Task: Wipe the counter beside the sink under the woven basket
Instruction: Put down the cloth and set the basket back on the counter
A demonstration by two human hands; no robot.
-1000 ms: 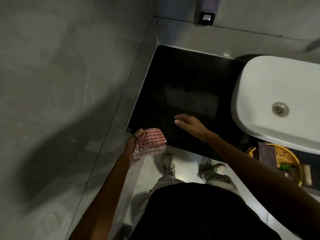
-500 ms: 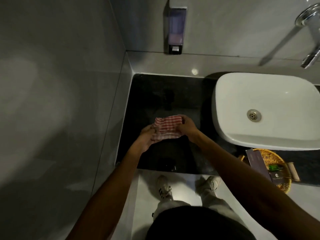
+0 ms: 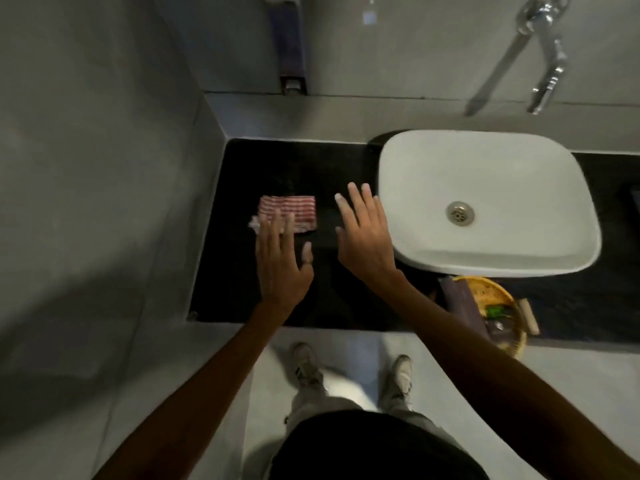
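Note:
A folded red-and-white checked cloth [image 3: 292, 208] lies flat on the black counter [image 3: 239, 271] left of the white sink [image 3: 485, 161]. My left hand [image 3: 282, 261] hovers flat just in front of the cloth, fingers spread, fingertips over its near edge. My right hand [image 3: 363, 237] is open too, fingers apart, between the cloth and the sink, holding nothing. The woven basket [image 3: 498, 296] stands on the counter in front of the sink at the right, partly behind my right forearm, with small boxes and packets inside.
A soap dispenser [image 3: 289, 46] hangs on the back wall above the counter. A chrome tap [image 3: 543, 53] juts out over the sink. A grey wall closes off the counter's left side. My shoes [image 3: 308, 365] stand on the pale floor below.
The cloth went from my left hand, to both hands over the counter, to lying flat on it. Both hands have let go and opened. The view has tilted up.

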